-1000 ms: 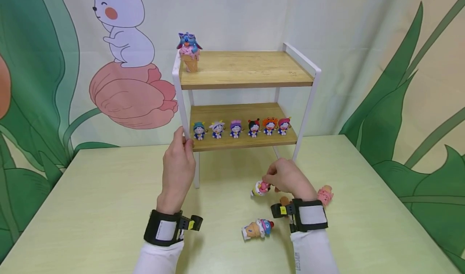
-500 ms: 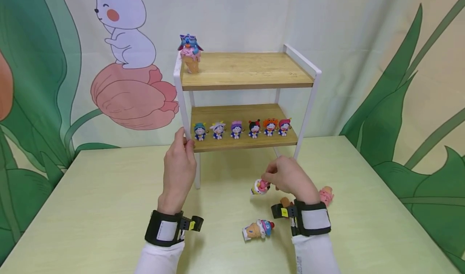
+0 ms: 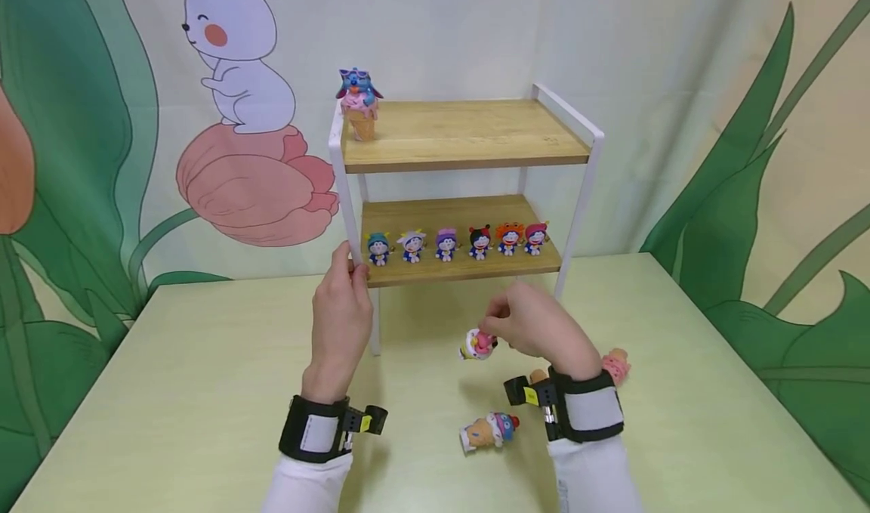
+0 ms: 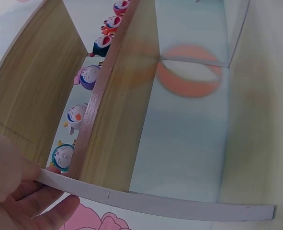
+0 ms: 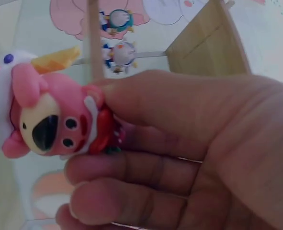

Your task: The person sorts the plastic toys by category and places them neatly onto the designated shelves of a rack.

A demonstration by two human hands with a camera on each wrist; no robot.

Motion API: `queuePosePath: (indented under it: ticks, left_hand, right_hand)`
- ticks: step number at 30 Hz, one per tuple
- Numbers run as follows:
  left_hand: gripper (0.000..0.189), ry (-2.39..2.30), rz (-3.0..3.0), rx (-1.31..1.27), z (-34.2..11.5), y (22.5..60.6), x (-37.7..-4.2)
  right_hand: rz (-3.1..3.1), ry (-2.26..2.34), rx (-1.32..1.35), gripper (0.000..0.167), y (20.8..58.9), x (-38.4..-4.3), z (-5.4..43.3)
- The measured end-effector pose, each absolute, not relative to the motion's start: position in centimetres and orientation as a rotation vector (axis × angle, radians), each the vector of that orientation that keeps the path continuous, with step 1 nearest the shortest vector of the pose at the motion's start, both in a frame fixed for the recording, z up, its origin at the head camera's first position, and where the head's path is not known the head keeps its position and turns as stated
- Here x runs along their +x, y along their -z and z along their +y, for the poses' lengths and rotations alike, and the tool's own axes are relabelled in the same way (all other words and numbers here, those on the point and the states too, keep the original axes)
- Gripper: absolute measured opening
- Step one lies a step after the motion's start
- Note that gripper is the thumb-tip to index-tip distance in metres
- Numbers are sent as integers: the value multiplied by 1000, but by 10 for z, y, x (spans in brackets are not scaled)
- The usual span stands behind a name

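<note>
My left hand [image 3: 340, 320] grips the white side post [image 4: 146, 197] of a two-tier wooden shelf [image 3: 465, 131], with the thumb by the lower board. Between thumb and fingers, my right hand [image 3: 537, 320] pinches a small toy figurine [image 5: 60, 115]. It has a pink body with a dark nose, a white part with a face, and a yellow wafer-like piece. In the head view this figurine hangs tilted over the table, in front of the shelf. Several small figurines in coloured hats, such as an orange one [image 3: 509, 239], line the lower board.
A blue-eared ice-cream-cone figurine [image 3: 360, 109] stands at the top board's left end. On the table lie a cone figurine with a blue top [image 3: 488, 431] and a pink one [image 3: 615, 366]. A brown piece [image 3: 538, 375] is mostly hidden behind the right wrist strap.
My right hand has lifted the figurine slightly off the table and moved it a little left. My left hand keeps its grip on the shelf post.
</note>
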State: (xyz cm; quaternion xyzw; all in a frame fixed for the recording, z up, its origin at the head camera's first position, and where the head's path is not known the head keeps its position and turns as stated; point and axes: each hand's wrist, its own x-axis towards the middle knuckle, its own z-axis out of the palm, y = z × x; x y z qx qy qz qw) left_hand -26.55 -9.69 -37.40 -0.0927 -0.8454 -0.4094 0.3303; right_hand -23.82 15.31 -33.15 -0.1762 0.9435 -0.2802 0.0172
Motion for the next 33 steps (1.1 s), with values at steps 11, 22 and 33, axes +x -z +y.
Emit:
queuePosePath:
  ticks: [11,22,33]
  left_hand:
    - [33,1083,-2210,-239,-98,374,-265]
    - [34,1118,-2201,-266,-96,374,-266]
    - [30,1099,-2183,-268,-96,373,-265]
  right_hand:
    - [3025,696,-759,20,278,-233,140]
    - [2994,529,-1099,20,208,-222,126]
    - [3089,438,-1048,22,138,-224,112]
